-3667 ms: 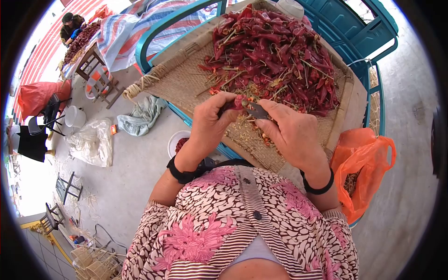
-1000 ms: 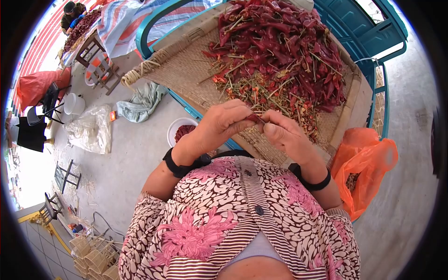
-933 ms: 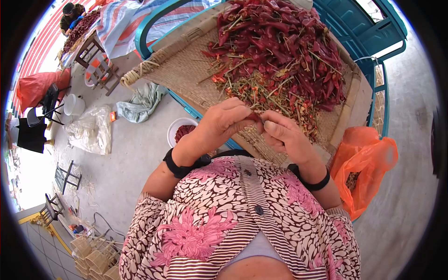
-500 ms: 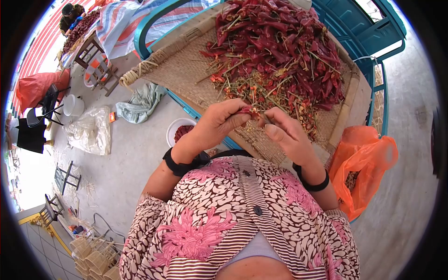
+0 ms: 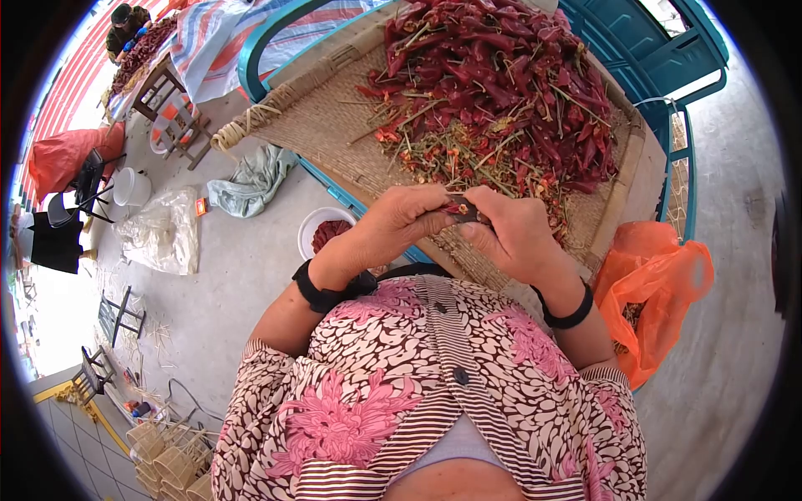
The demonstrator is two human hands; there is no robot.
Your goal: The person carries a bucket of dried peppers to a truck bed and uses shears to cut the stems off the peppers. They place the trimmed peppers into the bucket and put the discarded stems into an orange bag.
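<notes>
Between the fingers of my left hand point(image 5: 393, 221) is a dark red dried chili pepper point(image 5: 455, 206), pinched by thumb and forefinger. My right hand point(image 5: 518, 234) is closed at the pepper's other end, its thumb and forefinger around a small dark piece I cannot make out. Both hands meet over the near edge of a woven tray point(image 5: 322, 125). On the tray, just beyond my fingers, lies a big heap of red chilies point(image 5: 510, 83), with stems and yellowish bits on its near side.
An orange plastic bag point(image 5: 660, 292) hangs at the right. Left of the tray, a white basin point(image 5: 307, 238) holds red chilies. A blue-green metal frame point(image 5: 610, 50) surrounds the tray. Floor items include a green sack point(image 5: 255, 184) and a wooden stool point(image 5: 167, 108). Another person point(image 5: 125, 33) works far left.
My right hand has moved in against the left, and its fingers have closed at the end of the pepper. My left hand stays nearly in place.
</notes>
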